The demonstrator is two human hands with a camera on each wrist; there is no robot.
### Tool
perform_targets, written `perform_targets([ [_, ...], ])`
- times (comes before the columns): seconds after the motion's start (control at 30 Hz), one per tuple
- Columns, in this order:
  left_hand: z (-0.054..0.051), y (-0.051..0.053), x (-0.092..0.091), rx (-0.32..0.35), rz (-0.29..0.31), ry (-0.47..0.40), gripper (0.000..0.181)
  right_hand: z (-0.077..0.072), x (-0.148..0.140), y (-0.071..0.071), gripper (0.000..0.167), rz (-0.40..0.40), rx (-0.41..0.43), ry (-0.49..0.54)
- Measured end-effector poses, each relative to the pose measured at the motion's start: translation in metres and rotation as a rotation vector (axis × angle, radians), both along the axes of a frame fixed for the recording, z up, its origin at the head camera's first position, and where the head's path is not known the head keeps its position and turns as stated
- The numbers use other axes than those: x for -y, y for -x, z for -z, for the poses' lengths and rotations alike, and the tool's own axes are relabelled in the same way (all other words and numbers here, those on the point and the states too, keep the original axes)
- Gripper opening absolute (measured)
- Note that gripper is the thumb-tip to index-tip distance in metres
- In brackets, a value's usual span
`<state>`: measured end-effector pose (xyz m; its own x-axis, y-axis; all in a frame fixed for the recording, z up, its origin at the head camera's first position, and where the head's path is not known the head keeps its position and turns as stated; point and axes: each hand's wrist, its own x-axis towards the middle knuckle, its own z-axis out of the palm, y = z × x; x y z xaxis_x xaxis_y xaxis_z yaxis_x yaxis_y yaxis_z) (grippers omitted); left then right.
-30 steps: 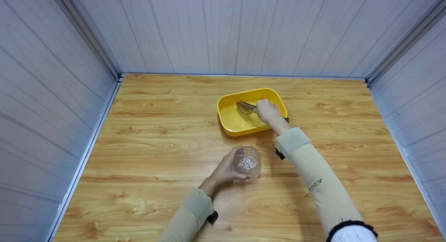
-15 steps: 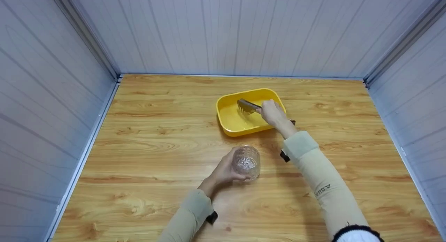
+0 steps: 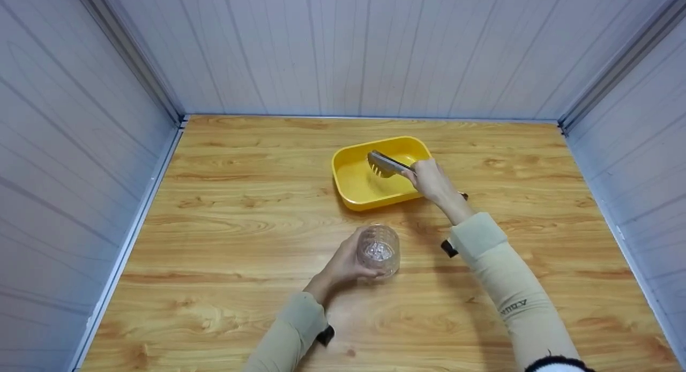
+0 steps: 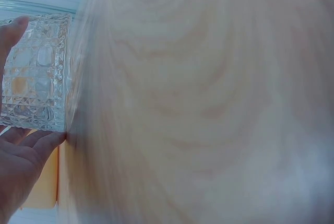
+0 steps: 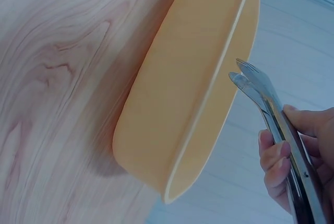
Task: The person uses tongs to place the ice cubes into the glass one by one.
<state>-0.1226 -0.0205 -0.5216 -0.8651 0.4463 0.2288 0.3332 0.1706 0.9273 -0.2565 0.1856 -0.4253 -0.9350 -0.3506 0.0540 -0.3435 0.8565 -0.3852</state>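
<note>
My left hand (image 3: 342, 262) holds a clear patterned glass cup (image 3: 379, 248) on the wooden table. In the left wrist view the thumb lies on one side of the cup (image 4: 39, 72) and the fingers (image 4: 34, 148) on the other. My right hand (image 3: 433, 181) grips a pair of metal tongs (image 3: 387, 163), whose toothed heads hang over the yellow basin (image 3: 370, 205). In the right wrist view the tips of the tongs (image 5: 261, 96) stand slightly apart, with nothing visible between them. The basin's inside shows no contents in the head view.
Wood-grain table surface (image 3: 241, 227) stretches around the basin and cup. Pale panel walls rise at the back (image 3: 343, 50), the left (image 3: 69, 163) and the right (image 3: 632, 147). The basin stands behind the cup, toward the back wall.
My right hand has drawn back to the right and toward me with the tongs, whose heads have risen a little inside the basin's outline. The left hand and cup have stayed put.
</note>
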Motion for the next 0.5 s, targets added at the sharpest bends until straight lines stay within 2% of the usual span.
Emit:
perform_targets([
  [0.07,-0.006,-0.002,0.0,-0.002,0.009,-0.011,0.09,-0.001,-0.003,-0.003,0.029,-0.002,-0.015,0.02],
  [0.33,-0.007,-0.002,0.0,-0.019,0.006,-0.007,0.09,-0.009,-0.016,-0.022,0.027,-0.027,-0.039,0.083],
  [0.5,-0.007,-0.002,0.0,-0.008,0.005,-0.012,0.092,-0.014,-0.022,-0.035,0.026,-0.055,-0.071,0.113],
])
